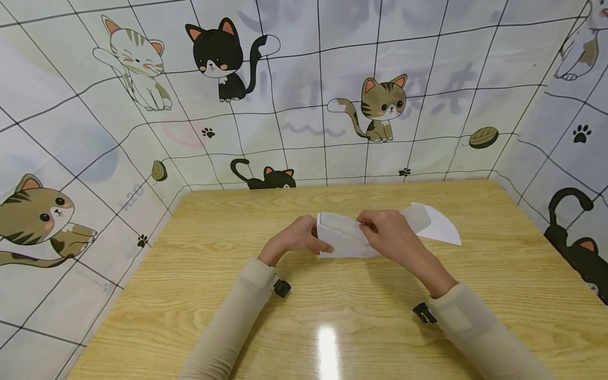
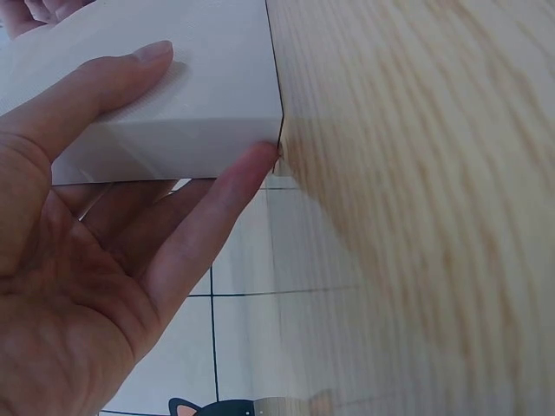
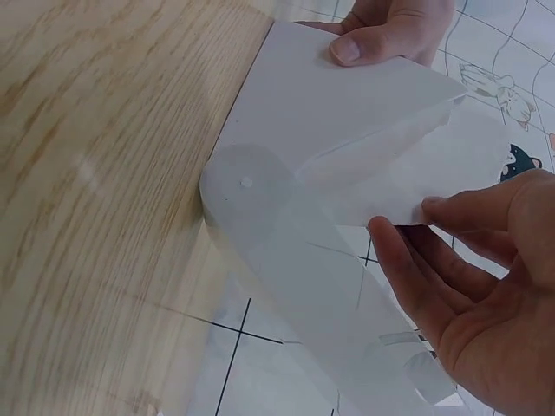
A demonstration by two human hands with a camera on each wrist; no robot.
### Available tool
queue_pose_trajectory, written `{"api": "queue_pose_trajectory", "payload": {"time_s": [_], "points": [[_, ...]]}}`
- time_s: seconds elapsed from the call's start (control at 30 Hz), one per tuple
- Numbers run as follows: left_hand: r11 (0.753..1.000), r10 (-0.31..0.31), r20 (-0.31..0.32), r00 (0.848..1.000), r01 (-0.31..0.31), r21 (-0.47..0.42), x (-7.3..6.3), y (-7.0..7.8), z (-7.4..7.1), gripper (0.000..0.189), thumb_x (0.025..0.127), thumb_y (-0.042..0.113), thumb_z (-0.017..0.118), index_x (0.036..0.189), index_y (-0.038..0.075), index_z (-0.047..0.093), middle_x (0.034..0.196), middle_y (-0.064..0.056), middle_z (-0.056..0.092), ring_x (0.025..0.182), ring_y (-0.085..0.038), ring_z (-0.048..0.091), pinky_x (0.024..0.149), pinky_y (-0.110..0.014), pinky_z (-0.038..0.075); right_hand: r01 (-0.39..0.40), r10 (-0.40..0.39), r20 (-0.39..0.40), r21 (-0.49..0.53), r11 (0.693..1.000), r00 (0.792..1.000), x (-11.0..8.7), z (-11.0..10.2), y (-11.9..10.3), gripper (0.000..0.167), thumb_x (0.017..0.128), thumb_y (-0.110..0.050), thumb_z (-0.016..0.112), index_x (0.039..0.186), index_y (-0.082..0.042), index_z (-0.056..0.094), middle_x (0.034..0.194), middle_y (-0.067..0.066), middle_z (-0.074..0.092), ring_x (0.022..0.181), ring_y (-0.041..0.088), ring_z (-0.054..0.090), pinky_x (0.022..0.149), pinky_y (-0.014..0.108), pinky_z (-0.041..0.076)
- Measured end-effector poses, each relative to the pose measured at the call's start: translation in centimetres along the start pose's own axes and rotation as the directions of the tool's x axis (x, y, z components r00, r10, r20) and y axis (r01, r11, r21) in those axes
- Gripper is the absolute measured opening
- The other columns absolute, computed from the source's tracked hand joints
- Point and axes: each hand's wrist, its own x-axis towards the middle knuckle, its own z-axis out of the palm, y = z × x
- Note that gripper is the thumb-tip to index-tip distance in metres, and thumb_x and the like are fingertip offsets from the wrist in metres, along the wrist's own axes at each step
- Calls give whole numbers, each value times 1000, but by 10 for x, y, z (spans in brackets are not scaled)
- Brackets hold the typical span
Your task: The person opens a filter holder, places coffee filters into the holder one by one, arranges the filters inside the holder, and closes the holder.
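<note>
A white cardboard box [image 1: 342, 244] with a slanted opening stands on the table in front of me. My left hand [image 1: 302, 234] grips its left end. In the left wrist view, the left thumb [image 2: 130, 76] lies across the broad face of the box [image 2: 217, 69], while a fingertip reaches a bottom corner. My right hand [image 1: 387, 232] is at the opening on the right side. Between thumb and fingertips it pinches the edge of a thin white panel [image 3: 434, 165], as the right wrist view shows. A pale rounded flap [image 3: 260, 199] extends below that hand.
Right of the box, behind the right hand, a white fan-shaped piece [image 1: 444, 229] with a greyish rounded part lies on the wooden table [image 1: 228, 221]. Cloth with printed cats [image 1: 294, 126] hangs around the table's back and sides. Small black clips [image 1: 282, 288] sit at both cuffs.
</note>
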Motion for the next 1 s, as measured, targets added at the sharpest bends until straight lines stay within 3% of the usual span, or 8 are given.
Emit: {"api": "queue_pose_trajectory", "payload": {"time_s": [0.5, 1.0], "points": [[1000, 6, -5, 1000, -6, 25, 1, -3, 0, 33, 85, 11, 85, 115, 8, 73, 94, -8, 78, 74, -27, 74, 69, -42, 65, -2, 2, 33, 3, 1000, 999, 0, 2, -2, 10, 94, -3, 70, 98, -3, 80, 90, 10, 79, 77, 18, 74, 64, 35, 60], [1000, 3, -4, 1000, -3, 21, 0, -1, 0, 34, 85, 10, 85, 116, 6, 72, 95, -9, 78, 75, -25, 75, 70, -41, 65, 27, -26, 32, -23, 999, 999, 0, 4, -2, 12, 93, 0, 69, 95, -6, 79, 83, 4, 77, 67, 9, 63, 60, 27, 51]]}}
